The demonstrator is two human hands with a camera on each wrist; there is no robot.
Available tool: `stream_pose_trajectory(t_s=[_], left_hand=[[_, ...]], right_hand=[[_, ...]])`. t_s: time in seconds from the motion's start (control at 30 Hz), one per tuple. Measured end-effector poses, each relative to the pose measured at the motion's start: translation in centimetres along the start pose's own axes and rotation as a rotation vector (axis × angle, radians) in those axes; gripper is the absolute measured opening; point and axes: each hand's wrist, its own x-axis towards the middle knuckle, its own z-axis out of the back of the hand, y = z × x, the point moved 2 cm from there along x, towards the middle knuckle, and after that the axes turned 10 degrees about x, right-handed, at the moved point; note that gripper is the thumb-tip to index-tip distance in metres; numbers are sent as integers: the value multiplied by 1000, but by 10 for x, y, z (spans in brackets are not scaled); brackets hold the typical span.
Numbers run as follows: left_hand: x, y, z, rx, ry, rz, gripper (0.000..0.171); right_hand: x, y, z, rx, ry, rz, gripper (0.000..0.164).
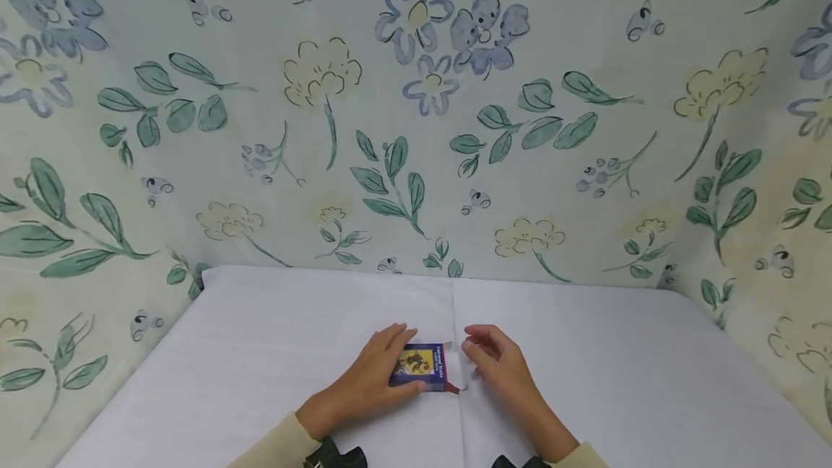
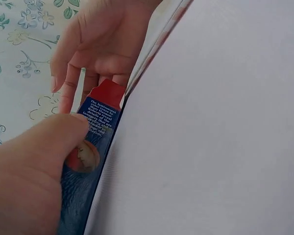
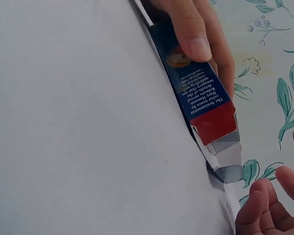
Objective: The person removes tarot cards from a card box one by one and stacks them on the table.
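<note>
A small blue card box (image 1: 416, 367) with a yellow picture on top lies on the white cloth. My left hand (image 1: 370, 373) grips it, the thumb (image 2: 63, 134) along its printed near side and the fingers at its far side. At the box's right end, a red side flap (image 3: 215, 123) and a white end flap (image 3: 230, 172) stick out, unfolded. Just beyond that end is my right hand (image 1: 503, 360), fingers loosely bent with nothing between them. In the right wrist view its fingertips (image 3: 257, 196) are close to the white flap but apart from it. The box's contents are hidden.
A white cloth (image 1: 292, 323) with a crease running down its middle covers the table. Behind and at both sides hangs a curtain (image 1: 546, 186) printed with flowers and leaves. Dark wrist devices (image 1: 334, 455) sit at both cuffs.
</note>
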Motion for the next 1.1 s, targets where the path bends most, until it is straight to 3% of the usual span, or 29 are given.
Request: stream_pose_trajectory(t_s=[0.23,0.47,0.77,1.1], left_hand=[[0,0,-5,10,-31,-15,93],[1,0,-5,60,-46,-20,88],[0,1,-5,76,-56,-9,80],[-1,0,-2,13,-101,20,77]], right_hand=[[2,-8,4,81,-4,-71,24],[2,-11,2,97,17,-89,19],[0,-14,-1,78,40,-57,13],[0,-15,1,58,84,10,8]])
